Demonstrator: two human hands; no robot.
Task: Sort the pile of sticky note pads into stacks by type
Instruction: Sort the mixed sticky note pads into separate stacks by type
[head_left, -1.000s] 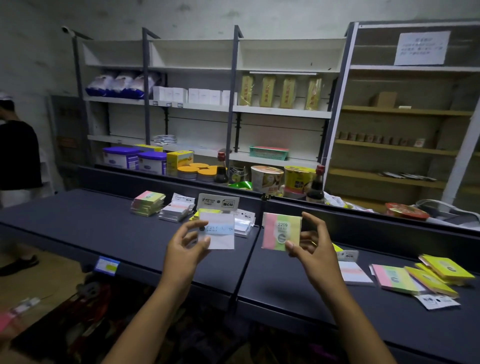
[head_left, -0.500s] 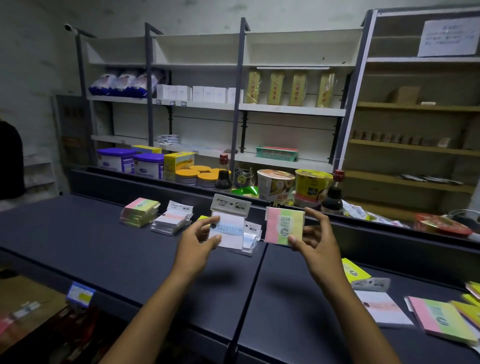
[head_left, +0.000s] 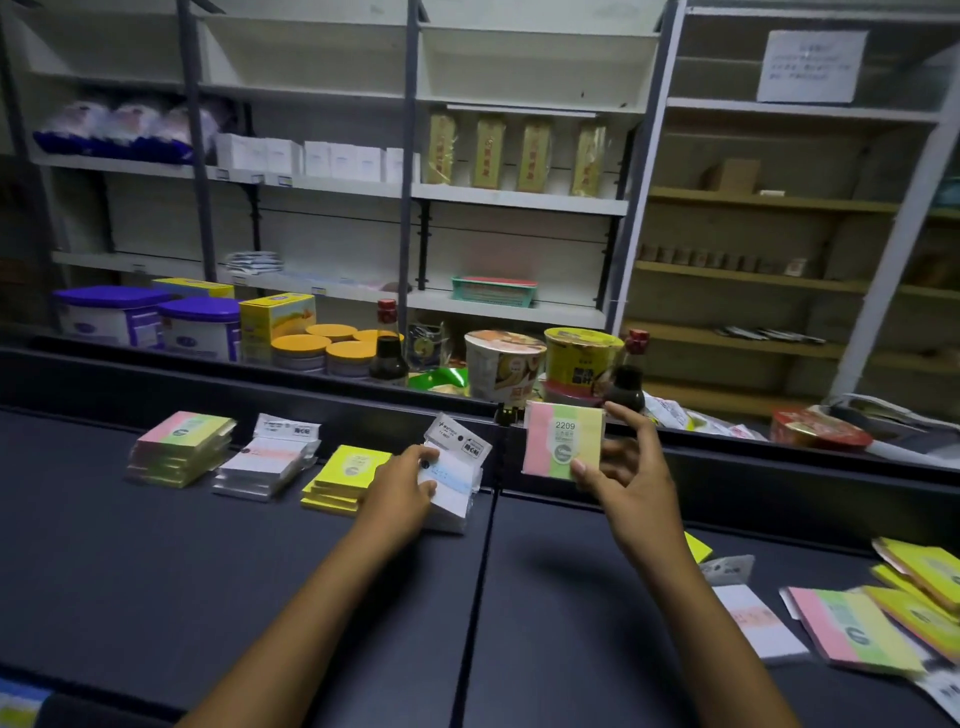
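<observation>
My left hand holds a white pad with a blue stripe down on a stack of white pads at the middle of the dark shelf top. My right hand pinches a pink-green-yellow striped pad, held upright in the air to the right of that stack. Left of my left hand stand three stacks: yellow pads, white pads with a pink stripe, and striped pads. An unsorted pile of striped, yellow and white pads lies at the right.
A raised dark rail runs along the back of the shelf top. Behind it stand tubs, jars, sauce bottles and noodle cups. A seam splits the shelf top between my arms. Shelving fills the background.
My left hand has carried the white blue-striped pad forward and down onto the white stack. My right hand has stayed raised with the striped pad. The view has shifted closer and lower.
</observation>
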